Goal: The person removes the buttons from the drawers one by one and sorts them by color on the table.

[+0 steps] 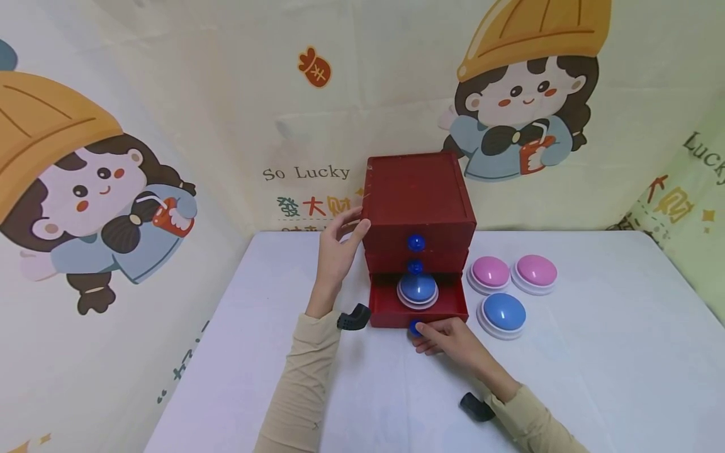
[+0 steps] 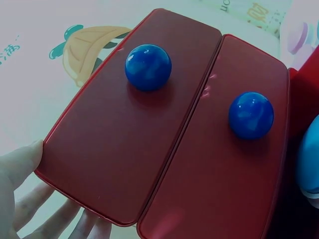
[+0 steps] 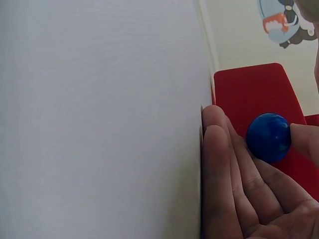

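A dark red drawer box (image 1: pixel 419 189) stands at the back of the table, its bottom drawer (image 1: pixel 385 302) pulled out. Inside that drawer sits a blue push-button light (image 1: pixel 418 288) with a white base. My right hand (image 1: pixel 453 343) pinches the bottom drawer's blue knob (image 3: pixel 269 137) between thumb and fingers. Against the box's left side rests my left hand (image 1: pixel 338 248), its fingers extended along the wall. The two upper drawers are closed, and their blue knobs (image 2: pixel 148 67) show in the left wrist view.
Right of the box, two pink button lights (image 1: pixel 490 273) and a blue button light (image 1: pixel 503 313) stand on the white table (image 1: pixel 595 352). A cloth with cartoon figures (image 1: pixel 521 113) hangs behind. Each wrist carries a black camera mount (image 1: pixel 477 408).
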Action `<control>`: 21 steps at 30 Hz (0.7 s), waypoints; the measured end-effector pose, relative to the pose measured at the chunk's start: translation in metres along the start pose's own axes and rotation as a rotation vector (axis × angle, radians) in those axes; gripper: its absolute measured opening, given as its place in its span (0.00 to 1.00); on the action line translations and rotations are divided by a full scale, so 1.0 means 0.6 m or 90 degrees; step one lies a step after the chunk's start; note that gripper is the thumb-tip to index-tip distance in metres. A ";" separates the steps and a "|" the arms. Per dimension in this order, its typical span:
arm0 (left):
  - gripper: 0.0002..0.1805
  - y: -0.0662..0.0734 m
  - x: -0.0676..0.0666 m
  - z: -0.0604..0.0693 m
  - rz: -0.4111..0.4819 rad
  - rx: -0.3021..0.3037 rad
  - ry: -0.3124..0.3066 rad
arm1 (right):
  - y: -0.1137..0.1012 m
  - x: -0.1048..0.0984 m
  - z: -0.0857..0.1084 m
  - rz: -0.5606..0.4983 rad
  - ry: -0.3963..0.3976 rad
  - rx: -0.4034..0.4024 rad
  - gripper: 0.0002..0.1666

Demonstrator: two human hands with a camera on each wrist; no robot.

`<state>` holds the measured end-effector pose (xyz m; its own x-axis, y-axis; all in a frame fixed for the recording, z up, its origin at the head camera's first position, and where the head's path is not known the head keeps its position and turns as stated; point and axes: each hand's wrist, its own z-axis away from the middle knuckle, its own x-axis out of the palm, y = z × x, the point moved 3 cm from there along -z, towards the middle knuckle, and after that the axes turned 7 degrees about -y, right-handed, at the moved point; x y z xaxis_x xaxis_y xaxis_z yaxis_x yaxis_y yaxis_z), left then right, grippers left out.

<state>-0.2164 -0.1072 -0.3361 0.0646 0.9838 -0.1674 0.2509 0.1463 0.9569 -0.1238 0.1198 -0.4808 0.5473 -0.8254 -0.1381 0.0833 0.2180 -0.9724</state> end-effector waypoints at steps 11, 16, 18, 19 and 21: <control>0.24 0.043 0.003 0.018 -0.006 -0.003 -0.001 | 0.002 0.006 0.007 -0.001 -0.003 0.001 0.24; 0.24 0.042 0.002 0.018 -0.003 -0.001 -0.003 | 0.003 0.009 0.012 0.004 -0.001 0.002 0.23; 0.24 0.041 0.002 0.018 -0.003 -0.002 -0.004 | 0.002 0.010 0.014 0.007 0.000 0.001 0.23; 0.24 0.041 0.002 0.018 -0.003 -0.003 -0.005 | 0.002 0.011 0.015 0.008 0.000 0.001 0.23; 0.24 0.041 0.002 0.018 -0.004 -0.004 -0.006 | 0.001 0.011 0.017 0.008 0.001 0.000 0.23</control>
<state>-0.1998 -0.1036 -0.3151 0.0714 0.9818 -0.1762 0.2459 0.1539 0.9570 -0.1117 0.1196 -0.4804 0.5476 -0.8230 -0.1511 0.0762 0.2288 -0.9705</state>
